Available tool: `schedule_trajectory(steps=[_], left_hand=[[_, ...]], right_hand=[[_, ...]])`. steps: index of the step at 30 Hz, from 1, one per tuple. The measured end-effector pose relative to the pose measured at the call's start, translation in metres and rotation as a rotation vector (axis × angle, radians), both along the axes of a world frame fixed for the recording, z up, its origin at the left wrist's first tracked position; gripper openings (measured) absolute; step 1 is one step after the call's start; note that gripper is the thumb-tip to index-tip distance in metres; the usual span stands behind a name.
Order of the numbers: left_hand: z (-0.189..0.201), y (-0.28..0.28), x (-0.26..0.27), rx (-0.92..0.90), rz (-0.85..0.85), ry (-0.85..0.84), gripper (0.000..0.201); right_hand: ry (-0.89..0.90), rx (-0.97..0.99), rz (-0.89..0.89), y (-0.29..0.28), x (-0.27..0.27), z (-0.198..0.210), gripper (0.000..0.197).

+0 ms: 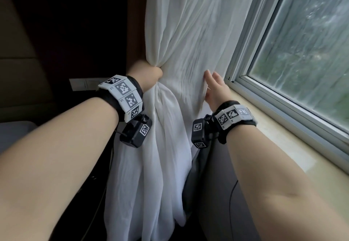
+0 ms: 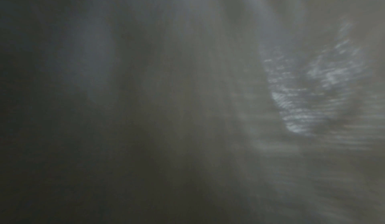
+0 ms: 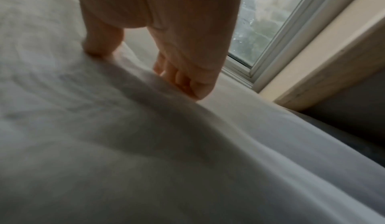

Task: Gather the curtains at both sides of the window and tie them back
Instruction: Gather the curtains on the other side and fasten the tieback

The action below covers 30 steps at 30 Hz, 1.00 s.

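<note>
Dim room on the left, grey-framed window (image 1: 294, 55) with rain-streaked glass at 2 o'clock, pale stone sill (image 1: 272, 127) running down toward 4 o'clock. Sheer white fabric curtain (image 1: 188, 33) hangs from 12 o'clock down the middle of the head view and spills toward 6 o'clock between your forearms.

Your left hand (image 1: 145, 72) sits at about 10 o'clock of the frame centre and looks clenched round a bunched neck of the curtain; the cloth cinches tight right at the fist and fans out above and below. Fingers themselves are hidden behind the cloth, so the grip is judged from the cinch. Left wrist view is only blurred grey cloth, no help.

Your right hand (image 1: 215, 87) lies at 3 o'clock of the left fist, near it, on the curtain's window-side edge. Fingers are fairly straight and loose; in the right wrist view the fingertips (image 3: 187, 86) and thumb (image 3: 102, 45) touch down on the fabric without clearly pinching it.

Step in hand looks like gathering: the free pleats at 1 o'clock of your right hand are not yet in the bundle. To do it well:
- keep the left fist firm as the anchor
- sweep the right hand from the window edge toward 9 o'clock, feeding folds into the fist
- catch the outermost hem, or it will slip loose

No tie-back band shows in any view.
</note>
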<state>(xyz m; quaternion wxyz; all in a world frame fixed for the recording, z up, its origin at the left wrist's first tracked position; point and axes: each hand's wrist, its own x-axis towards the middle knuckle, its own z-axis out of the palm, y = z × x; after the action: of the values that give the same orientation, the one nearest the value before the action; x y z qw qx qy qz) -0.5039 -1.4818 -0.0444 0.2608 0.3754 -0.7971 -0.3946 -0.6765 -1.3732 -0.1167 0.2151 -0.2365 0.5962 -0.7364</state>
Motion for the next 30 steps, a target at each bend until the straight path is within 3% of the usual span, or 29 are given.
schedule_trajectory(steps=[2,7,11,15,17,19,22,24,27,30], left_hand=[[0.000,0.001,0.001,0.005,-0.006,0.013,0.028],[0.000,-0.001,0.002,0.026,-0.007,0.024,0.027],[-0.002,-0.002,0.001,0.057,-0.007,0.036,0.025],[0.000,-0.006,-0.001,0.058,-0.052,0.032,0.007],[0.001,-0.011,0.000,0.081,-0.106,0.044,0.028],[-0.001,-0.015,0.003,0.118,-0.215,0.084,0.056],[-0.017,-0.027,0.011,0.240,-0.370,0.128,0.054],[-0.019,-0.022,0.024,0.258,-0.460,0.127,0.052],[-0.023,-0.016,0.031,0.323,-0.577,0.152,0.050],[-0.020,-0.004,0.024,0.242,-0.364,0.146,0.044]], right_hand=[[0.062,0.011,-0.099,-0.004,0.001,0.010,0.010],[0.200,-0.008,-0.232,0.002,-0.001,0.020,0.017],[0.441,-0.054,-0.371,0.015,0.018,0.016,0.004],[0.912,0.148,-0.162,0.007,0.062,0.002,0.029],[1.032,0.194,-0.025,-0.003,0.080,0.002,0.017],[0.932,0.187,0.084,-0.010,0.093,0.014,0.013],[0.620,0.171,0.265,-0.011,0.097,0.045,0.015],[0.706,0.289,0.333,-0.007,0.094,0.071,0.014],[0.998,0.608,0.343,-0.006,0.102,0.103,0.015],[1.113,0.778,0.350,-0.017,0.111,0.122,0.018]])
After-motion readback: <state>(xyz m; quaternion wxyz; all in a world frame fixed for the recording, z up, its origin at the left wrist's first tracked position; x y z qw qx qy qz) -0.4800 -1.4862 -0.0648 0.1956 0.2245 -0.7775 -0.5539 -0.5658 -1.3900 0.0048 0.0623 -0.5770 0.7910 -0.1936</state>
